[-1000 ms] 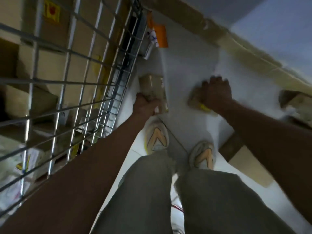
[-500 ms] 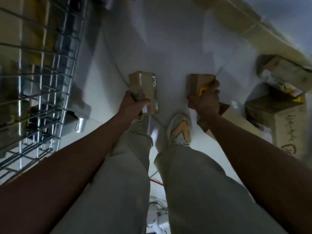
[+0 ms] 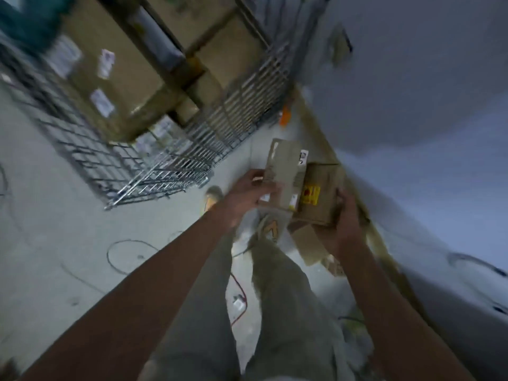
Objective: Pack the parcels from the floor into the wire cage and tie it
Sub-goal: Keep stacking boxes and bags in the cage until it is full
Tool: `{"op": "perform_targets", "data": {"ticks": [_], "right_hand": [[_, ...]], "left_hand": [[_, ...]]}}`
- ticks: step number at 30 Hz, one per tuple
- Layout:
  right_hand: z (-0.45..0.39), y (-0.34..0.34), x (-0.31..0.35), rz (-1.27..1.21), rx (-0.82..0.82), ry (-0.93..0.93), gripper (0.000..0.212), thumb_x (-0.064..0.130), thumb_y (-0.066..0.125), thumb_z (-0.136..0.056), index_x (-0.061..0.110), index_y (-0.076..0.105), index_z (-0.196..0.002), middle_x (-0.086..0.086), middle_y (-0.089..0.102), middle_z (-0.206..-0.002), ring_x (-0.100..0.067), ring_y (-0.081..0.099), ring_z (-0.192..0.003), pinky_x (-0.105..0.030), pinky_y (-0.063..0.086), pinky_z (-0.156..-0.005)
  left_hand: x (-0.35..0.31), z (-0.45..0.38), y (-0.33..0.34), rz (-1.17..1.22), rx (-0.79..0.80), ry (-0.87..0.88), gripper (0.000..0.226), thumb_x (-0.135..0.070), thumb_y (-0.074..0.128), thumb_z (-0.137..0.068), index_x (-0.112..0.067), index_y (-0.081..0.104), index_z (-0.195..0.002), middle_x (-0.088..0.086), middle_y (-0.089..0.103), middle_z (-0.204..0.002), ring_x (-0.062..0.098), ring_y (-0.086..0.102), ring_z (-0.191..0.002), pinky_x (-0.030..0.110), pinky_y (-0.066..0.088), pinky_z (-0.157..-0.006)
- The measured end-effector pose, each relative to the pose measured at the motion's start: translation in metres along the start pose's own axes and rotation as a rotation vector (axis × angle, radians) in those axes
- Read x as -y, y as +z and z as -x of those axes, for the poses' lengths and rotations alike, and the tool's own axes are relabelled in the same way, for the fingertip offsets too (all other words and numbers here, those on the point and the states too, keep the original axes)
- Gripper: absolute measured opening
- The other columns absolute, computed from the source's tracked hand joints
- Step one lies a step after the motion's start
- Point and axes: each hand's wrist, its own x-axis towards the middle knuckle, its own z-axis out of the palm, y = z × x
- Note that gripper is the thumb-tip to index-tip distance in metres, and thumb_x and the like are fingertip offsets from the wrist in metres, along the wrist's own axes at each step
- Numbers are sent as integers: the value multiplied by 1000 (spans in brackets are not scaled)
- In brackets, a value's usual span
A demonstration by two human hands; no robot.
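- The left hand is gripping a small cardboard parcel, its fingers curling round the near left edge of the box.
- The right hand is holding a second cardboard parcel, the one bearing a yellow sticker; its fingers are wrapping the box's right side, with the palm lying under it.
- Both parcels are being held off the floor, side by side and touching, above the person's shoes and grey trousers.
- The wire cage is standing far left of the hands, well apart from them, with large brown boxes stacked inside behind its mesh.
- A flat piece of cardboard is lying on the floor just below the right-hand parcel.
- A red cable and a dark looping cable are lying on the floor near the legs.
- The picture is blurring, so the printed labels are not readable.
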Motion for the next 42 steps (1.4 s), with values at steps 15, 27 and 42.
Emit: {"op": "perform_targets", "data": {"ticks": [15,27,42], "right_hand": [[222,315,-119,582,222,-258,44,32,59,-89,28,57,-132,-10,70,-124,-36,65,-116,-58,55,-94],[214,449,-173,793,176,-434,24,29,56,-103,30,62,-126,4,68,-116,-10,65,-101,-29,54,-75],[213,586,-188,666,-40,-440,28,22,69,-95,23,55,-120,-5,68,-113,-21,67,-102,-44,59,-84]], "left_hand": [[-37,344,-258,-48,-521,362,28,-21,76,-92,-23,73,-120,-4,74,-99,6,72,-90,21,60,-69],[-44,341,-406,-186,-630,343,58,-52,80,-81,-30,61,-131,-1,63,-109,11,67,-98,31,60,-82],[-173,320,-562,-461,-430,361,25,-35,77,-90,-27,69,-112,-7,69,-105,7,68,-93,23,55,-81]]}}
